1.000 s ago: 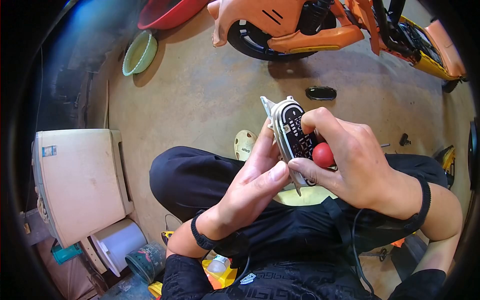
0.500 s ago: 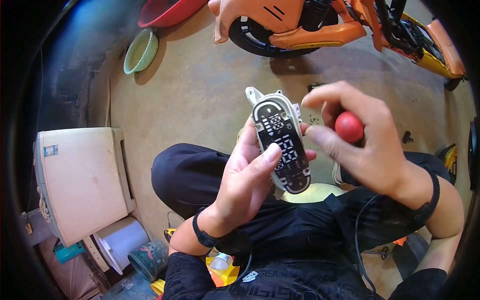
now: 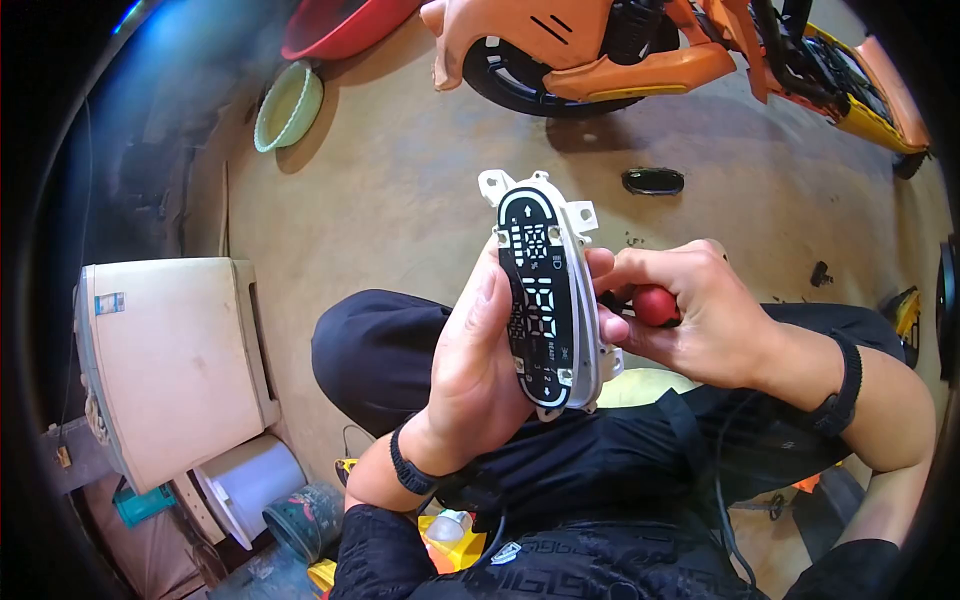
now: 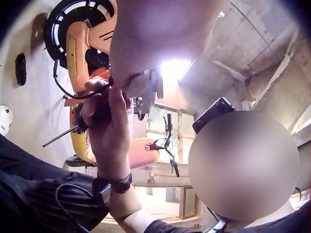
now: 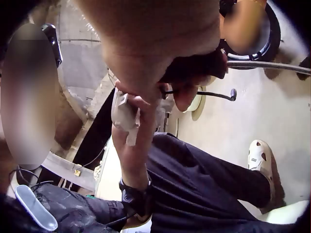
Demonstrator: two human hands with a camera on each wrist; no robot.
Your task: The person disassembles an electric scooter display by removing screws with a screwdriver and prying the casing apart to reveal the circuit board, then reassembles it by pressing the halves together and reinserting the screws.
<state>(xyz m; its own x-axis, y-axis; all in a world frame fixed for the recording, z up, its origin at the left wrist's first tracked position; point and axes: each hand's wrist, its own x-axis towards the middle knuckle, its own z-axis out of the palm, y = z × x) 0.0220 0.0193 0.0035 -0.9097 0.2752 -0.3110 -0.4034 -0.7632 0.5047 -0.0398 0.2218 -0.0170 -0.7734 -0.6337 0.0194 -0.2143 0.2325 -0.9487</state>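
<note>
My left hand [image 3: 468, 355] grips an oval instrument display [image 3: 538, 305] in a white housing, its black face with digit segments turned up towards the head camera. Close against the housing's right edge is my right hand [image 3: 705, 315], fingers curled. It holds a screwdriver with a red handle end [image 3: 656, 306]; the thin shaft [image 4: 60, 136] sticks out past the hand in the left wrist view. A black cable [image 4: 73, 94] loops out by the fingers, and its end plug [image 5: 233, 94] hangs free in the right wrist view. The housing's back is mostly hidden.
An orange electric scooter [image 3: 640, 80] stands ahead. On the floor lies a black oval piece [image 3: 653, 181], with a small dark part [image 3: 821, 274] to its right. A green basin [image 3: 290, 105] and a red basin [image 3: 345, 25] are at the upper left, a white cabinet [image 3: 175, 360] at the left.
The right hand came off the display's face, moved out to the right, then returned to its right edge with the screwdriver. The left hand has turned the display's face upward.
</note>
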